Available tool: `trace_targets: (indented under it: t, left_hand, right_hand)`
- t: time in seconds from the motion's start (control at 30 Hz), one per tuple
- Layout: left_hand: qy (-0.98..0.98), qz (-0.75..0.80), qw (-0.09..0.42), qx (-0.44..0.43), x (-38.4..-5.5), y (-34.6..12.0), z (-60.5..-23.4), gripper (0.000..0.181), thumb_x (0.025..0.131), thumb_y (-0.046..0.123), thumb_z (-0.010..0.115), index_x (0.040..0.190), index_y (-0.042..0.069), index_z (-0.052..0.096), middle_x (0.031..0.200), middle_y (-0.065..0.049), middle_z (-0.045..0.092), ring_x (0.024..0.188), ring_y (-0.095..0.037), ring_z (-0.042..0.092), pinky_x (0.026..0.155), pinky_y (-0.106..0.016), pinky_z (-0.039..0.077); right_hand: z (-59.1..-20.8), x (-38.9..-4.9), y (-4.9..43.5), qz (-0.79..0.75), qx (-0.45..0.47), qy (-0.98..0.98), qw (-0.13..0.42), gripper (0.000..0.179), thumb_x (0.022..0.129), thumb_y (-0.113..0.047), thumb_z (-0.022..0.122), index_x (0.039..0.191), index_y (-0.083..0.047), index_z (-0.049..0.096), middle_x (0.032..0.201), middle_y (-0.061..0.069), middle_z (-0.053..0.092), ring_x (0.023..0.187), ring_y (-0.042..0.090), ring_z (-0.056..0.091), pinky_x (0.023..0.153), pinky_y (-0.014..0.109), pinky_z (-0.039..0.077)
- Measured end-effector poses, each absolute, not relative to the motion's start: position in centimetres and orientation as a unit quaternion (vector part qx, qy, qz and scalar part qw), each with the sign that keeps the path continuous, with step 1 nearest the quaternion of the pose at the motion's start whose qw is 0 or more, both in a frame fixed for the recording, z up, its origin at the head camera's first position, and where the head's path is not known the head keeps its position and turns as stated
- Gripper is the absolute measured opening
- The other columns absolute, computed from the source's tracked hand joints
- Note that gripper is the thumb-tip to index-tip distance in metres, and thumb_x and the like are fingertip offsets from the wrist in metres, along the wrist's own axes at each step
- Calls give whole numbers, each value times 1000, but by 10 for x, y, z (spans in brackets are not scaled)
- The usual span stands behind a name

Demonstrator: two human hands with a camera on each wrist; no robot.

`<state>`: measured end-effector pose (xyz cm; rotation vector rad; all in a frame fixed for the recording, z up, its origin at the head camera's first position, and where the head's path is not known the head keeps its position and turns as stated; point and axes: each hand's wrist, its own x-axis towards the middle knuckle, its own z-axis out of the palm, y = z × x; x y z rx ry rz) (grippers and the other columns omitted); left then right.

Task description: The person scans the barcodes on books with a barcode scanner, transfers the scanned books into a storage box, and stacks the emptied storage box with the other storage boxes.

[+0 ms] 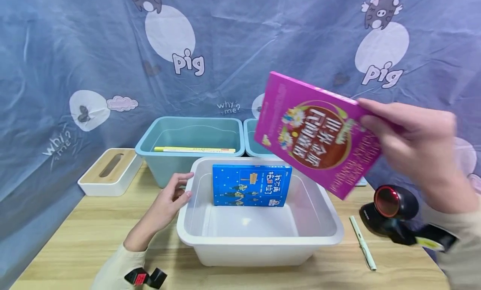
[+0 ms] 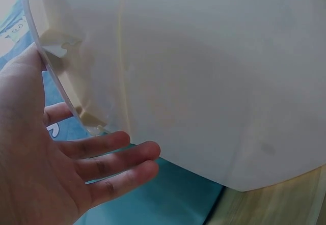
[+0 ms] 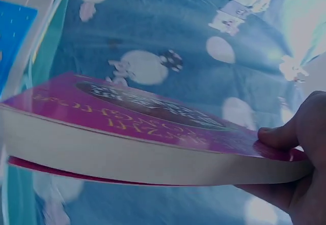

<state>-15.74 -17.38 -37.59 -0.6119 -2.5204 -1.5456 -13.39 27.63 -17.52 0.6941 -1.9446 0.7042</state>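
Note:
My right hand [image 1: 409, 144] grips a magenta paperback book [image 1: 278, 110] by one end, thumb on the front cover and fingers behind. The book is tilted, raised above the right side of a white plastic bin [image 1: 259, 240]. Its thick page block faces the camera in the right wrist view. Inside the bin, a blue book [image 1: 251, 185] stands against the far wall, cover outward. My left hand [image 1: 169, 202] touches the bin's left rim with thumb and forefinger; the other fingers [image 2: 117, 159] extend loosely beside the outer wall in the left wrist view.
Behind the bin stand two teal bins; the left teal bin [image 1: 150, 150] holds thin books [image 1: 195, 150], the right teal bin [image 1: 251, 144] is partly covered. A wood-topped tissue box [image 1: 109, 173] lies left. A pale green pen [image 1: 362, 243] and a black device [image 1: 391, 208] lie right.

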Motion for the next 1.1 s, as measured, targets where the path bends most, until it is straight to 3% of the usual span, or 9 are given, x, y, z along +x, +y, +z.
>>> trace_targets:
  t: [0.1, 0.2, 0.27, 0.37, 0.5, 0.63, 0.87, 1.1]
  left_hand:
    - [-833, -512, 65, -200, -157, -176, -375, 45, 103, 14, 55, 144, 5, 40, 131, -29, 57, 99, -28, 68, 81, -33, 60]
    - [-830, -517, 69, -199, -155, -178, -373, 44, 103, 13, 54, 144, 5, 41, 130, -30, 57, 98, -27, 68, 80, -30, 59]
    - [-825, -524, 70, -201, -154, -177, -373, 43, 103, 12, 54, 143, 4, 41, 130, -31, 57, 98, -26, 68, 79, -30, 59]
    - [-819, -532, 68, -205, -154, -174, -375, 43, 103, 12, 54, 142, 4, 41, 131, -31, 56, 98, -27, 67, 80, -30, 59]
    - [-814, -538, 68, -206, -157, -171, -377, 42, 102, 11, 55, 141, 3, 41, 131, -31, 55, 99, -29, 67, 81, -33, 60]
    - [-812, -540, 70, -210, -161, -171, -377, 42, 101, 9, 54, 140, 2, 41, 130, -32, 55, 98, -30, 68, 80, -35, 61]
    - [-806, -544, 71, -222, -164, -170, -377, 42, 100, 6, 54, 140, 0, 41, 126, -33, 56, 95, -29, 69, 78, -34, 61]
    - [-804, -548, 68, -221, -163, -170, -376, 43, 100, 7, 54, 140, 0, 40, 126, -32, 56, 94, -27, 69, 79, -32, 61]
  right_hand:
    - [-171, -154, 229, 325, 335, -746, 475, 30, 80, 17, 72, 105, 2, 77, 100, -8, 77, 82, -12, 66, 73, 4, 49]
    - [-174, -183, 199, 355, 358, -725, 470, 29, 80, 17, 73, 106, 4, 76, 97, 12, 78, 84, -9, 68, 74, 7, 51]
    - [-177, -202, 184, 347, 378, -720, 467, 27, 84, 12, 72, 110, 3, 74, 98, 22, 76, 87, 0, 71, 75, 8, 52]
    - [-182, -228, 164, 327, 402, -716, 468, 25, 89, 5, 71, 115, 3, 73, 101, 22, 76, 88, 18, 76, 77, 11, 54]
    - [-189, -261, 136, 302, 427, -709, 473, 24, 93, 0, 69, 117, 3, 72, 102, 22, 76, 87, 33, 76, 74, 28, 61]
    - [-201, -290, 107, 303, 429, -704, 478, 24, 94, 0, 67, 118, 2, 72, 104, 22, 75, 90, 34, 75, 73, 41, 62]
    - [-235, -323, 71, 340, 411, -717, 449, 28, 91, 5, 68, 118, -2, 73, 108, 19, 75, 95, 33, 75, 82, 38, 61]
    - [-267, -337, 56, 316, 397, -776, 374, 30, 93, 2, 67, 121, -8, 74, 115, 15, 75, 104, 31, 73, 89, 39, 59]
